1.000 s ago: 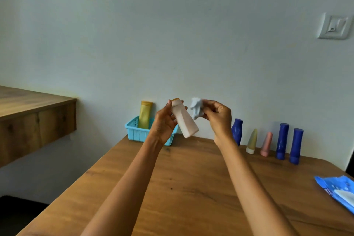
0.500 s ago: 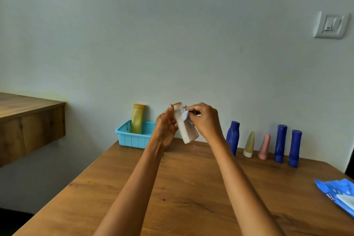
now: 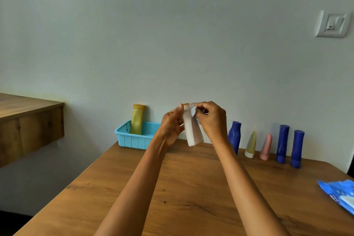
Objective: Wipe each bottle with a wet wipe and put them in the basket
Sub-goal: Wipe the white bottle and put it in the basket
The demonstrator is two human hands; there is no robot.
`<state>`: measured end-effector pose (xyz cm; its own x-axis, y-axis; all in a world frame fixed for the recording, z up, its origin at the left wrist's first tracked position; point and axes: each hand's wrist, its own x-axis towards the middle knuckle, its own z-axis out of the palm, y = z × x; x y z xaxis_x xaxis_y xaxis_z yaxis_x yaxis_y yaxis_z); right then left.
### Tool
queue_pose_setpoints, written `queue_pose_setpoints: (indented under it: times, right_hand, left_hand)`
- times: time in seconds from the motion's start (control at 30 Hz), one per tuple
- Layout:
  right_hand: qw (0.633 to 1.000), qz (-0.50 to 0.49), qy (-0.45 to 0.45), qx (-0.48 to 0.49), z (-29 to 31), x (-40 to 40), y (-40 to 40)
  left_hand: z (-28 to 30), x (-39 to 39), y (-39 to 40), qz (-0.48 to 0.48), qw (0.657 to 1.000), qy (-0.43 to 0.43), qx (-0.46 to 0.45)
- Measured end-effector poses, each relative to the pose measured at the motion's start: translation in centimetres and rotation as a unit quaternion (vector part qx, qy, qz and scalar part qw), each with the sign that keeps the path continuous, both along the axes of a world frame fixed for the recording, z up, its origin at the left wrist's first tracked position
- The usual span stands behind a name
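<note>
My left hand (image 3: 170,126) grips a white bottle (image 3: 192,132) held above the far part of the table, its cap up and its base tilted to the right. My right hand (image 3: 212,120) pinches a crumpled wet wipe (image 3: 193,110) against the bottle's upper side. A light blue basket (image 3: 134,139) stands at the table's back left corner with a yellow bottle (image 3: 138,119) upright in it.
Along the wall stand a blue bottle (image 3: 234,136), a pale yellow tube (image 3: 251,144), a pink tube (image 3: 266,146) and two more blue bottles (image 3: 282,143) (image 3: 297,148). A blue wipes pack (image 3: 341,194) lies at the table's right edge. A wooden shelf (image 3: 28,120) juts out on the left.
My right hand has brought the wipe from beside the bottle onto its upper side. The bottle has turned more upright in my left hand.
</note>
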<state>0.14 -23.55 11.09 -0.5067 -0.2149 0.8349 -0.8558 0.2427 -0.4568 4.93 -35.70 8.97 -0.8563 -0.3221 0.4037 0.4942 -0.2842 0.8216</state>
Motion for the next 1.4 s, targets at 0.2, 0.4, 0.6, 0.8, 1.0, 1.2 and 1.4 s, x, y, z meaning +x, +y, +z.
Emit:
queue_pose_setpoints:
  times: [0.2,0.4,0.6,0.8,1.0,1.2,1.4]
  right_hand:
    - [0.995,0.086,0.043,0.007,0.8,1.5,-0.5]
    - [0.998,0.041,-0.016,0.039,0.2,0.8,-0.5]
    - [0.993,0.033,0.101,-0.043,0.6,2.0,-1.2]
    - [0.989,0.109,0.036,0.095,0.3,1.4,-0.5]
    - [1.0,0.024,0.004,0.002,-0.2,1.1,-1.1]
    - [0.989,0.106,0.058,0.082,0.2,2.6,-1.5]
    - [0.99,0.094,-0.044,0.097,-0.3,0.9,-0.3]
  left_hand:
    - [0.9,0.1,-0.3,0.023,0.999,0.024,0.024]
    - [0.1,0.6,-1.3,0.019,1.0,0.019,0.012]
    - [0.8,0.5,-0.9,-0.011,0.999,0.009,-0.052]
    - [0.6,1.1,-2.0,0.012,0.999,0.034,0.019]
    - [-0.1,1.1,-1.7,-0.028,0.997,0.045,0.05]
    - [0.2,1.6,-2.0,-0.026,0.995,0.057,0.081]
    - [0.0,1.8,-2.9,-0.015,0.994,0.089,0.066]
